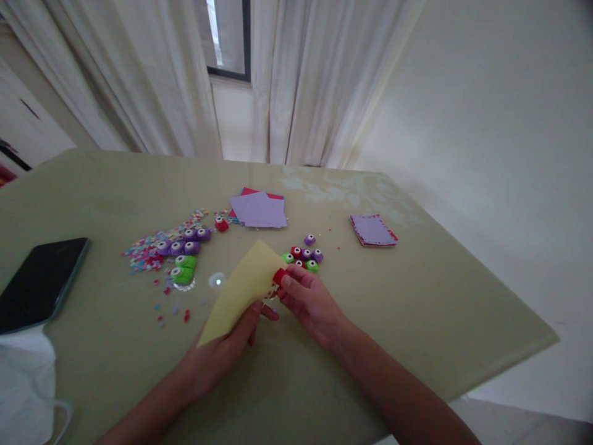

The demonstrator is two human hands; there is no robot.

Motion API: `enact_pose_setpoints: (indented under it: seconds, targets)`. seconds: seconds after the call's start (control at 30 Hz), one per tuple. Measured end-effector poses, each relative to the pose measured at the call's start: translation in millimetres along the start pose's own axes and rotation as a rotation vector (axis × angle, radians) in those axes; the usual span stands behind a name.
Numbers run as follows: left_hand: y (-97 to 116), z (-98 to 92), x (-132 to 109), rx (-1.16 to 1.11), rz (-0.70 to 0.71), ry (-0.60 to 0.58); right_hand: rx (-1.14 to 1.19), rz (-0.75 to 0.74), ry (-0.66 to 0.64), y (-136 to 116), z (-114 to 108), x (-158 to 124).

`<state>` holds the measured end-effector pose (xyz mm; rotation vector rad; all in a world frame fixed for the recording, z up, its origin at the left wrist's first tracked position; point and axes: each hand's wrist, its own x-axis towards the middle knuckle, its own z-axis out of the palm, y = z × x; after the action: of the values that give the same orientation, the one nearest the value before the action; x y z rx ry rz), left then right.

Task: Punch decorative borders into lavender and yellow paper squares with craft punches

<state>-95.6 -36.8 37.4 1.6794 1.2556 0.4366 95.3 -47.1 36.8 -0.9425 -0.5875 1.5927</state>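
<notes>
My left hand grips a sheet of yellow paper by its lower edge, thumb on top and fingers beneath. The sheet is tilted over the table. In my right hand is a small red paper punch, pinched between thumb and fingers at the right edge of the paper. Small cut-outs show along that edge, partly covered by my fingers. Just beyond, a cluster of red, green and purple punches stands on the table, with one purple punch slightly apart.
Left of the paper lie purple punches, green punches, a red punch and coloured confetti. Farther back are loose purple sheets; a stack of edge-punched cards lies right. A phone and white mask are at left.
</notes>
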Motion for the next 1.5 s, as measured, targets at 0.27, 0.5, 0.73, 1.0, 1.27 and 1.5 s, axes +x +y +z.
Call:
enact_pose_setpoints:
  seconds: [0.27, 0.5, 0.73, 1.0, 1.27, 1.5]
  targets:
    - [0.7, 1.0, 2.4, -0.024, 0.140, 0.108, 0.003, 0.024, 0.014, -2.3, 2.5, -0.9]
    - [-2.4, 0.9, 5.0, -0.030, 0.167, 0.115, -0.048, 0.026, 0.004, -2.0, 2.4, -1.0]
    - [-4.0, 2.2, 6.5, -0.022, 0.189, 0.084, -0.103, 0.029, 0.030, 1.3, 0.2, 0.2]
    - [-7.2, 3.1, 7.7, -0.020, 0.200, 0.066, -0.137, 0.021, 0.008, 5.0, -3.2, 2.3]
    - [-6.1, 2.3, 7.5, -0.032, 0.218, 0.061, -0.128, 0.004, 0.034, 3.7, -3.9, 2.7]
    - [-6.4, 3.0, 8.4, -0.013, 0.227, 0.064, -0.133, 0.015, 0.010, 5.2, -5.9, 3.3]
